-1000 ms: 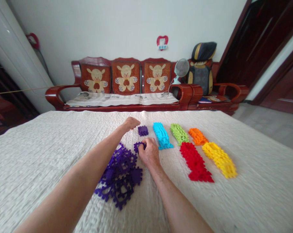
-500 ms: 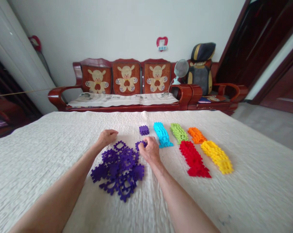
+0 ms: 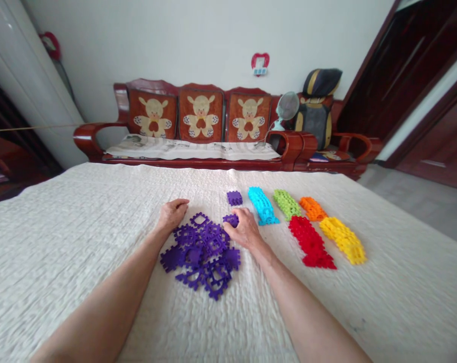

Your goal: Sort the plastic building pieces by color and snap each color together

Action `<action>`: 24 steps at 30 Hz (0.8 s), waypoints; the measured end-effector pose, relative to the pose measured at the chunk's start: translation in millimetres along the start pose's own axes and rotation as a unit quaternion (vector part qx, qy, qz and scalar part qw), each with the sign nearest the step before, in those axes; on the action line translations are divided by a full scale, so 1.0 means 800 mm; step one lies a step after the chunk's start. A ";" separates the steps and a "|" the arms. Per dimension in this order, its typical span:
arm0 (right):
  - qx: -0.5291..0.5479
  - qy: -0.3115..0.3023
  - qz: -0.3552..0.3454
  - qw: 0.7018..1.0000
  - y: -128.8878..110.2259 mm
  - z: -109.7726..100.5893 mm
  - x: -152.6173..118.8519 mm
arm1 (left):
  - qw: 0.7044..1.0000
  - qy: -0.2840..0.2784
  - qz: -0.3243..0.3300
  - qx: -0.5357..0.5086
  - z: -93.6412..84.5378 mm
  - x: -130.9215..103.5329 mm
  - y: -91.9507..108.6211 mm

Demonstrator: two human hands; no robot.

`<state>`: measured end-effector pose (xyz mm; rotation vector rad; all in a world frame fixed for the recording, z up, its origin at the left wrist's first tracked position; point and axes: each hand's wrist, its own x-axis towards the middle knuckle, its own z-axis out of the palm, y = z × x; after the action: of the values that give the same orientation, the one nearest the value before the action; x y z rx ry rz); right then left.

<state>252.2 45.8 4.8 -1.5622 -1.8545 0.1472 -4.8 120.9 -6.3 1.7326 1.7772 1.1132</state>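
A heap of purple interlocking toy pieces (image 3: 193,254) with notched edges lies on the cream quilted cloth (image 3: 137,312), some solid and some with cut-out middles. Just past the heap's upper left, my left hand (image 3: 172,214) rests near the cloth with its fingers drawn together and nothing visible in them. The nearest piece to it is a purple frame piece (image 3: 191,220). My right hand (image 3: 245,230) grips a purple interlocking piece (image 3: 230,219) between thumb and fingers, at the heap's upper right. Farther back, a small purple stack (image 3: 234,197) sits on the cloth.
Rows of like pieces lie to the right: blue (image 3: 262,205), green (image 3: 287,204), orange (image 3: 313,208), red (image 3: 311,243) and yellow (image 3: 342,240). Beyond the cloth's far edge stand a wooden sofa (image 3: 88,138) with bear cushions and a small fan (image 3: 288,106).
The view has shifted, so the pieces appear farther right and slightly higher. My right hand stays on the purple piece, and my left hand's fingers reach out a little more.
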 end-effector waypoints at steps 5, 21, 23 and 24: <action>-0.022 -0.051 -0.008 0.998 0.003 -0.006 0.002 | 1.000 -0.005 0.019 0.012 0.004 0.002 -0.004; -0.005 -0.068 0.038 0.997 0.004 -0.019 0.004 | 0.998 -0.008 0.035 0.041 -0.007 -0.012 0.019; 0.004 -0.102 0.029 0.994 0.008 -0.025 0.006 | 0.999 -0.012 0.024 0.036 -0.008 -0.012 0.020; 0.004 -0.119 0.023 0.993 0.010 -0.027 0.006 | 0.999 -0.014 0.019 0.032 -0.008 -0.011 0.019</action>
<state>270.6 44.8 19.3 -1.6407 -1.9965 0.3771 1.4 109.5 7.4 1.8167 1.7890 1.0523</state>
